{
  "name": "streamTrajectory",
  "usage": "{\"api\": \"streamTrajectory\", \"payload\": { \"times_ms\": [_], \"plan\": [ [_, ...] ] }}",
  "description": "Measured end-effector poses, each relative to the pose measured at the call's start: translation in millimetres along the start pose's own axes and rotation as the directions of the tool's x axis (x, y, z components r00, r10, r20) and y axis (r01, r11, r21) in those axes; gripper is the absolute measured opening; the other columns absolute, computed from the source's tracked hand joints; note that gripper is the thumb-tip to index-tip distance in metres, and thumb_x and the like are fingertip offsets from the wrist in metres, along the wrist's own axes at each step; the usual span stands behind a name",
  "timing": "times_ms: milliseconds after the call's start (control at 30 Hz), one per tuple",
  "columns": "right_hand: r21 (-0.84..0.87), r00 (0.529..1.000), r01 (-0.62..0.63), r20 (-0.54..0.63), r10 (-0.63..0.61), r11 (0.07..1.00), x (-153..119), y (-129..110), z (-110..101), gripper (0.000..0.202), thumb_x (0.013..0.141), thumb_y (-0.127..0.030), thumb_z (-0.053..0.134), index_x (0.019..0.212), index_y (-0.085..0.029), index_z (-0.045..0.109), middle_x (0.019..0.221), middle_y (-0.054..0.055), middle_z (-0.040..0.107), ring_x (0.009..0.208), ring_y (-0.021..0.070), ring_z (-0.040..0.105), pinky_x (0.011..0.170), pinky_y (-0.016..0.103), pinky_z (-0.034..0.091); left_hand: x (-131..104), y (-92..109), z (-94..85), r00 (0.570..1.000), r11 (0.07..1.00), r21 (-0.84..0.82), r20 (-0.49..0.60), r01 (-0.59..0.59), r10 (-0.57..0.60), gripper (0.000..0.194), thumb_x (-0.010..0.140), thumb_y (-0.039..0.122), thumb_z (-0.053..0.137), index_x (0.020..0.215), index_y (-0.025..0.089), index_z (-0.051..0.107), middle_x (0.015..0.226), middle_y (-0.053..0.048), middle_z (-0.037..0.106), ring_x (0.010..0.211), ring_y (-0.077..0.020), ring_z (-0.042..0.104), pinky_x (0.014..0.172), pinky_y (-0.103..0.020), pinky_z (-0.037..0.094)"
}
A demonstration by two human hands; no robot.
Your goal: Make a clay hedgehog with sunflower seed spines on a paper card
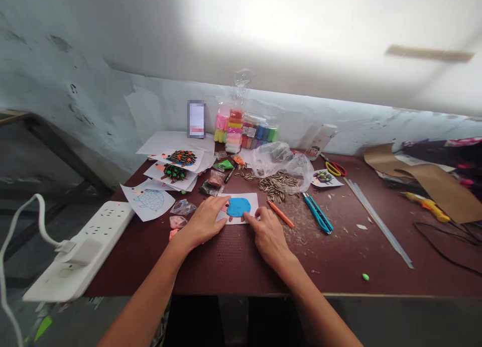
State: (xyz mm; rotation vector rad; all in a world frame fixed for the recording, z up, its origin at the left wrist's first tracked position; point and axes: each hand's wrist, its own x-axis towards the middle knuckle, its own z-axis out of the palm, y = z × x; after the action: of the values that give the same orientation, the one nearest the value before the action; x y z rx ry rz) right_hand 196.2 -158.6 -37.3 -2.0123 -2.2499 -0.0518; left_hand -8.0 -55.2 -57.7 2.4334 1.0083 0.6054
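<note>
1. Scuffed pale wall [113, 106] behind, dark red-brown bench [226, 271] in front, crumbs scattered on its right half.
2. Left grip [205, 219]: bare hand, fingers spread and low, fingertips over the left end of a white card [254, 201]. Looks like light pressure from above, not a pinch.
3. Right grip [270, 235]: half open, fingers loosely curled, index extended. No object visible in it.
4. Key relation: blue patch [239, 206] on the card sits between the 2 grips, just ahead of them. Its long axis runs left-right, same as the card's, roughly parallel to the bench's near edge. Right grip is nearer: index tip looks to be touching the patch's lower right rim. Left fingertips are at the pink head end.
5. Just right of the card: orange pen-like tool [280, 214], slanted. Farther right, teal-handled tool [318, 214].
6. Beyond the card: striped seeds [276, 185], with a clear plastic bag [284, 158] partly over them.
7. Left of the card: small clay packets [183, 207], then a blue hedgehog drawing [148, 200] on paper. Behind that, 2 seed-covered hedgehogs on sheets.
8. Far right: clear sticks [380, 224], yellow glue gun [429, 206].
9. Back edge: bagged coloured clay [234, 131], phone [196, 118] upright at the wall. White power strip [81, 251] at the left edge.
</note>
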Motion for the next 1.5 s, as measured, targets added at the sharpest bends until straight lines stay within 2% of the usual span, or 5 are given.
{"api": "streamTrajectory", "payload": {
  "times_ms": [400, 700, 900, 1100, 1500],
  "plan": [
    [-0.027, 0.996, -0.078, 0.039, 0.079, 0.997, 4, 1, -2, 0.050, 0.098, -0.008, 0.042, 0.138, -0.024, 0.068, 0.113, 0.015, 0.061, 0.099, 0.0249, 0.054, 0.086, 0.034, 0.040, 1, 3, -4.7, 1.000, 1.000, 0.000, 0.020, 0.017, -0.017, 0.061, 0.082, 0.016, 0.062, 0.143, 0.014, 0.058, 0.143, -0.014, 0.064, 0.130, -0.0290, 0.060, 0.116, -0.046, 0.047],
    [-0.026, 0.997, -0.060, 0.040, 0.061, 0.998, 3, -1, -2, 0.051, 0.098, -0.007, 0.041, 0.137, -0.026, 0.069, 0.114, 0.014, 0.060, 0.099, 0.0245, 0.053, 0.086, 0.034, 0.040, 0, 3, -6.7, 1.000, 1.000, -0.006, 0.019, 0.011, -0.011, 0.059, 0.083, 0.018, 0.060, 0.142, 0.014, 0.058, 0.144, -0.014, 0.063, 0.133, -0.0295, 0.058, 0.119, -0.049, 0.044],
    [0.000, 0.998, -0.045, -0.048, 0.045, 0.999, 2, 2, 2, 0.051, 0.097, -0.005, 0.040, 0.135, -0.024, 0.070, 0.113, 0.013, 0.061, 0.098, 0.0232, 0.053, 0.087, 0.033, 0.040, 0, 3, -6.1, 1.000, 1.000, -0.005, -0.019, -0.006, 0.006, 0.055, 0.083, 0.018, 0.063, 0.138, 0.016, 0.061, 0.141, -0.012, 0.065, 0.132, -0.0305, 0.057, 0.118, -0.050, 0.044],
    [-0.032, 0.997, -0.080, 0.012, 0.080, 0.996, 3, 0, -2, 0.049, 0.098, -0.006, 0.040, 0.133, -0.022, 0.070, 0.113, 0.013, 0.062, 0.098, 0.0232, 0.053, 0.086, 0.032, 0.040, 0, 4, -8.9, 1.000, 1.000, 0.014, 0.021, 0.020, -0.020, 0.056, 0.085, 0.019, 0.062, 0.140, 0.010, 0.060, 0.143, -0.015, 0.064, 0.130, -0.0305, 0.058, 0.117, -0.049, 0.044],
    [-0.049, 0.998, -0.068, -0.007, 0.067, 0.997, 5, 0, -8, 0.054, 0.096, -0.005, 0.039, 0.139, -0.022, 0.066, 0.115, 0.015, 0.060, 0.100, 0.0249, 0.054, 0.088, 0.034, 0.040, -1, 2, -6.4, 1.000, 0.999, 0.031, 0.013, 0.011, -0.011, 0.053, 0.087, 0.020, 0.061, 0.139, 0.014, 0.060, 0.140, -0.013, 0.065, 0.129, -0.0294, 0.058, 0.117, -0.048, 0.044]
  ]
}}
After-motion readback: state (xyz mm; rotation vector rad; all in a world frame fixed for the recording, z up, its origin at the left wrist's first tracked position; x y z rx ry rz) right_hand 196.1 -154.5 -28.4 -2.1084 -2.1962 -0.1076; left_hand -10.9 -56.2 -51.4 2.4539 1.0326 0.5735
